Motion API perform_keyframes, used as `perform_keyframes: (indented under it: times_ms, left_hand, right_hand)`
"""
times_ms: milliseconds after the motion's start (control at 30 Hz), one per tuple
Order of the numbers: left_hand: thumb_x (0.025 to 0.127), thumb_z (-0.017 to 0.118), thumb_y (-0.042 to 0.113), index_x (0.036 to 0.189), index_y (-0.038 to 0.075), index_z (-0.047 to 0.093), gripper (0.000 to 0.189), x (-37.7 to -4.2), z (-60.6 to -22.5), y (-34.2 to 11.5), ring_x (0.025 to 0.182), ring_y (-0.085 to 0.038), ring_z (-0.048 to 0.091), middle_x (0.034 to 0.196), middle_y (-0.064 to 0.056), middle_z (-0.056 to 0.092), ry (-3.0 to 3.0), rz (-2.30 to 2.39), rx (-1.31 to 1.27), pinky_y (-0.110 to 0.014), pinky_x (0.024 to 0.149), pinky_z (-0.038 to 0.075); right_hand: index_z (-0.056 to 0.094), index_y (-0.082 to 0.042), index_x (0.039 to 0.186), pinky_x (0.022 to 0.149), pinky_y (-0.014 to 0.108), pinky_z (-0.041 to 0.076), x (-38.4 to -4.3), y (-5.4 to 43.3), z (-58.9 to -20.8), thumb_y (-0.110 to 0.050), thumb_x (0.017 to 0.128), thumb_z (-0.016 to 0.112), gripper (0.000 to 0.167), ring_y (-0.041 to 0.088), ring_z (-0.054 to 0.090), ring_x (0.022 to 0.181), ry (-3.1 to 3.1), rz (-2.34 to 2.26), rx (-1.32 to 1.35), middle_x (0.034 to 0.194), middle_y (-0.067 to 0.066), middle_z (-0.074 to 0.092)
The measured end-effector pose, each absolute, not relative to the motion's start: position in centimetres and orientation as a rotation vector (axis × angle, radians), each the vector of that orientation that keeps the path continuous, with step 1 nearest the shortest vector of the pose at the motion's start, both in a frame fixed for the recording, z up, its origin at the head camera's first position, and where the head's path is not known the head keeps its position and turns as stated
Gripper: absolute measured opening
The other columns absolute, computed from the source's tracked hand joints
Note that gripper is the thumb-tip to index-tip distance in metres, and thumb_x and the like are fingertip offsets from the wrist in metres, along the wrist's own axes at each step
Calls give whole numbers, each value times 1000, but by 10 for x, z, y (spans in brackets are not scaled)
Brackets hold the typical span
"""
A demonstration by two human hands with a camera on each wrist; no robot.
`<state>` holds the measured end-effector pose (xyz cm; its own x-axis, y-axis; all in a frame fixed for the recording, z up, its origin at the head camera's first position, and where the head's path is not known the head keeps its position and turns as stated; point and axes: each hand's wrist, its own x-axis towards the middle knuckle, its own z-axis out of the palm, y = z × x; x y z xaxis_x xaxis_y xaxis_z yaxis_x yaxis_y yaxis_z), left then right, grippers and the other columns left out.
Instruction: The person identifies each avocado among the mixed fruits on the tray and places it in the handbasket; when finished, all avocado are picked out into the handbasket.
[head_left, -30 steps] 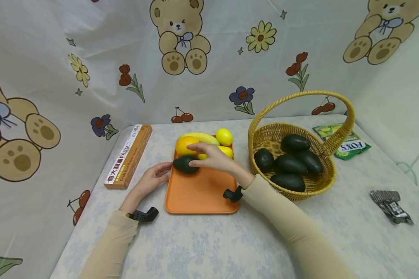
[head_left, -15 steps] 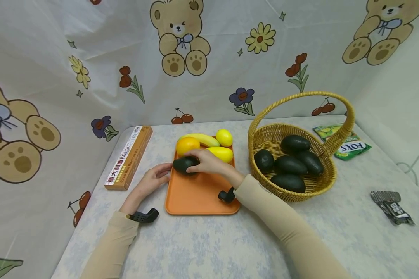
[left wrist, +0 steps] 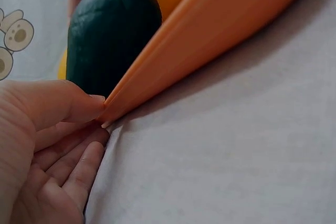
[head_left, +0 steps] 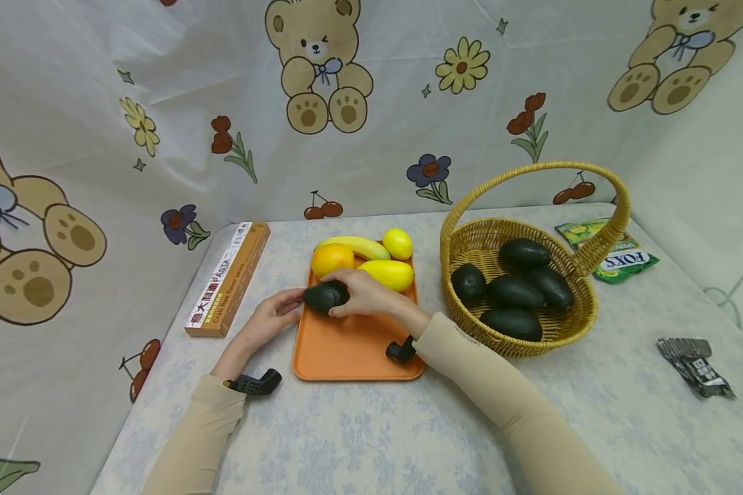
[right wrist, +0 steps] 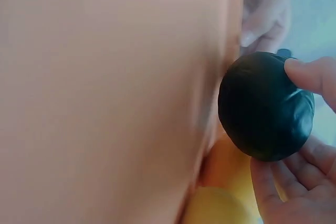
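My right hand (head_left: 368, 295) grips a dark green avocado (head_left: 320, 298) over the upper left corner of an orange tray (head_left: 356, 354). In the right wrist view, the thumb lies on one side of the avocado (right wrist: 265, 111) and the fingers on the other. At the tray's left edge, my left hand (head_left: 274, 317) pinches the rim; the left wrist view has its thumb on top and its fingers beneath. An orange (head_left: 331, 260), a banana (head_left: 359, 245), a lemon (head_left: 397, 244) and a yellow mango-like fruit (head_left: 389, 275) fill the tray's far end.
Right of the tray stands a wicker basket (head_left: 448, 275) with a tall handle, holding several avocados (head_left: 515, 293). A pasta box (head_left: 229, 278) lies to the left. Farther right are a green FOX'S bag (head_left: 625, 261) and a small black packet (head_left: 696, 368).
My right hand has come down onto the avocado and taken hold of it. The avocado has shifted slightly left and turned a little. My left hand has stayed at the tray's edge.
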<state>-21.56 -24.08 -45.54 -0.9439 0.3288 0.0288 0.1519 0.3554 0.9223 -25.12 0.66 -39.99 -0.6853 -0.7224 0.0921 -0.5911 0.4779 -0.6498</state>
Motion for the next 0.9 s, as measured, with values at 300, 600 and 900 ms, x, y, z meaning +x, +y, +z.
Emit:
perform_keyframes:
  times_ms: [300,600,900]
  left_hand:
    - [90,57,-1,135,-4,45,47,-212,-443,-235,126,-33,44,137,-22,44,2472,1573,416,-37,102,40]
    - [92,60,6,139,-1,43,50,-214,-450,-238,128,-33,41,141,-21,41,2455,1572,389,-39,103,38]
    - [92,59,4,137,-5,42,49,-213,-451,-240,129,-35,40,140,-24,41,2432,1613,445,-35,104,38]
  right_hand:
    - [54,-8,128,96,31,44,-229,29,-366,-22,77,76,58,15,51,110,2543,-1249,-1121,124,4,57]
    - [55,-11,128,92,35,48,-190,77,-325,-17,76,73,56,16,51,111,2431,-1476,-1227,124,0,56]
    - [51,-12,133,93,30,46,-158,145,-304,-3,78,74,60,17,51,109,2487,-1552,-1262,131,0,52]
